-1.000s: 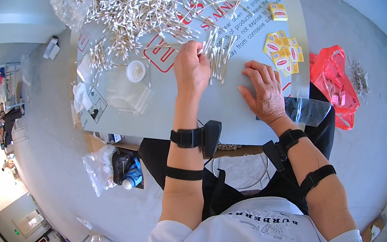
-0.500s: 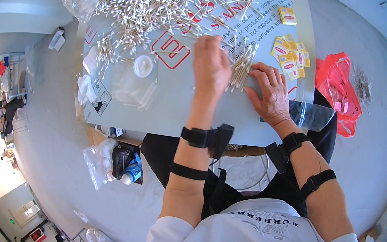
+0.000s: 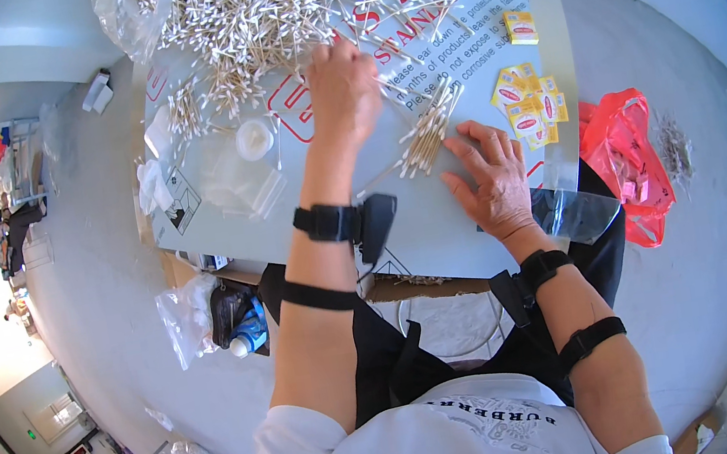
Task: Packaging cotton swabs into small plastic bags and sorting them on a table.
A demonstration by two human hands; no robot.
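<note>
A big heap of cotton swabs (image 3: 245, 29) covers the far part of the table (image 3: 419, 219). At its near edge is my left hand (image 3: 345, 93), back up, with the fingers curled down together. Their tips, and anything between them, are hidden. A smaller bunch of cotton swabs (image 3: 432, 132) lies roughly side by side in front of me, to the right of that hand. My right hand (image 3: 492, 178) rests just right of the bunch, open, fingers and thumb apart, holding nothing. Loose swabs lie between the bunch and the heap.
Yellow-and-white printed cards (image 3: 529, 104) and a small yellow box (image 3: 521, 28) lie at the table's right. On the left are a round white container (image 3: 254, 139), clear plastic bags (image 3: 240, 184) and crumpled white tissue (image 3: 154, 187). A red plastic bag (image 3: 631, 159) is beyond the right edge.
My left hand has moved left from beside the small bunch to the heap's near edge. My right hand stays by the bunch, its fingers now slightly away from it. The whole view has shifted slightly.
</note>
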